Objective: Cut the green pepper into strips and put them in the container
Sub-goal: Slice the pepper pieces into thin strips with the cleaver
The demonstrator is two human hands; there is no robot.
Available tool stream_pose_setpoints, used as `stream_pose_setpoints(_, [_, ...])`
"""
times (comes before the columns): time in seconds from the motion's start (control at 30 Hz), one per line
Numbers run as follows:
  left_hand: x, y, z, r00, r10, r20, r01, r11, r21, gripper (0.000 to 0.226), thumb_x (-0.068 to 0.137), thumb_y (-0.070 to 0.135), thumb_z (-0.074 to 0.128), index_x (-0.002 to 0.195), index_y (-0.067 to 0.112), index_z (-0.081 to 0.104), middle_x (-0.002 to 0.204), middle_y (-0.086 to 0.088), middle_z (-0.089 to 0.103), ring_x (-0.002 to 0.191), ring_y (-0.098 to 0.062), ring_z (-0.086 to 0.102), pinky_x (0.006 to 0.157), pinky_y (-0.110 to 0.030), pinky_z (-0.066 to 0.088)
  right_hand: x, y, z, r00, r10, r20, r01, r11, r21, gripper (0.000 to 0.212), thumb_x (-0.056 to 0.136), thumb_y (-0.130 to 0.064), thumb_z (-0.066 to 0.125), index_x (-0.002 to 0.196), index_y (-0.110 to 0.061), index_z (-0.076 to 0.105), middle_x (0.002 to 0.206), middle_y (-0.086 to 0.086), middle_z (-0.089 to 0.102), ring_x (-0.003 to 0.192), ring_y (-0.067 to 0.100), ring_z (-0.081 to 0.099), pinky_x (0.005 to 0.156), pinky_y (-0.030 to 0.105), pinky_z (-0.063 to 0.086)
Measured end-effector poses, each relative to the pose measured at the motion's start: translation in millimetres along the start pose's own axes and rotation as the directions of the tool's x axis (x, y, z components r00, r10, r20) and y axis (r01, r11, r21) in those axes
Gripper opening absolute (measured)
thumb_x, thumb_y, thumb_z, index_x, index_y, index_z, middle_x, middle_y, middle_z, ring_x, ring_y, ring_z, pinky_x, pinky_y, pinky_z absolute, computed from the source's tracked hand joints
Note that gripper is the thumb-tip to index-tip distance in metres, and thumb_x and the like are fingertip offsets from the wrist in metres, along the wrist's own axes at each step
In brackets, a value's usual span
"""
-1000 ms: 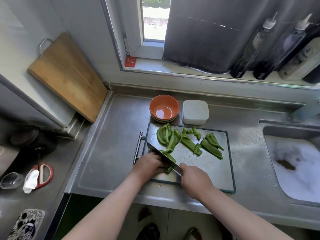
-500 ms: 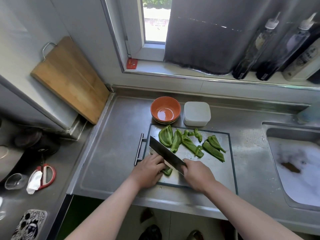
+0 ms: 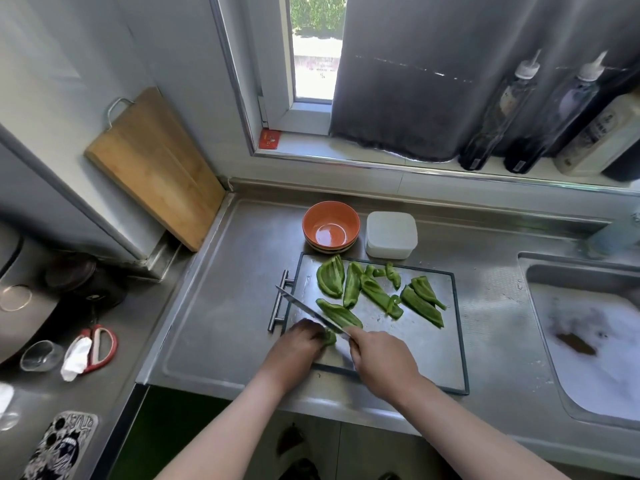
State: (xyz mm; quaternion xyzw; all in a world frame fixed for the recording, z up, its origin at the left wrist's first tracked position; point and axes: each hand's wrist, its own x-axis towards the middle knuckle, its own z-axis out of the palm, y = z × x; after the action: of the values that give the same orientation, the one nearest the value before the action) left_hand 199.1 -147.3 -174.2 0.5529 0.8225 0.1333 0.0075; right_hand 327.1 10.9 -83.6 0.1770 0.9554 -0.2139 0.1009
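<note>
Right now your left hand [image 3: 300,344] curls its fingers down on a small green pepper piece [image 3: 329,337] at the near left corner of the rectangular steel cutting board with a dark rim [image 3: 426,355]. Your right hand [image 3: 381,362] grips the handle of the broad steel knife [image 3: 304,307], its blade slanting away leftward beside the left fingers. Several long green pepper pieces [image 3: 330,280] lie across the board's far half. The white square lidded plastic container [image 3: 391,233] sits on the stainless steel surface [image 3: 225,306] just past the board's far edge, beside the orange bowl [image 3: 330,225]
</note>
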Motion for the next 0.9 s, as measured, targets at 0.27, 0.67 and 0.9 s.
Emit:
stream_pose_setpoints(0.27, [1,2,4,0.998,-0.050,0.026,0.047,0.994,0.097,0.033,0.068,0.013,0.082,0.099,0.021,0.074,0.089,-0.002,0.068,0.073,-0.026,0.060,0.052,-0.033,0.050,-17,-6,8,0.999,0.015,-0.037,-0.017,0.997,-0.079,0.039,0.104,-0.025,0.033,0.139,-0.034,0.048,0.092,0.004,0.066,0.081,0.031,0.063,0.069,0.041,0.051])
stream_pose_setpoints(0.67, [12,9,-11,0.971,-0.225,0.075,0.220,0.973,0.068,0.024,0.052,0.017,0.092,0.067,0.016,0.074,0.066,-0.003,0.066,0.063,-0.027,0.064,0.045,-0.026,0.044,-26,-7,17,0.999,0.050,-0.014,-0.052,0.980,-0.194,0.040,0.097,-0.008,0.039,0.132,-0.026,0.047,0.088,0.003,0.057,0.071,0.033,0.055,0.060,0.035,0.039])
stream_pose_setpoints(0.9, [14,9,-11,0.960,-0.248,0.133,0.243,0.969,0.052,0.019,0.087,0.027,0.064,0.100,0.020,0.076,0.100,-0.007,0.071,0.099,-0.029,0.061,0.073,-0.034,0.049,-19,-6,14,0.998,0.067,0.016,-0.063,0.979,-0.193,0.048,0.090,0.002,0.040,0.131,-0.022,0.048,0.083,0.001,0.047,0.070,0.030,0.048,0.063,0.036,0.043])
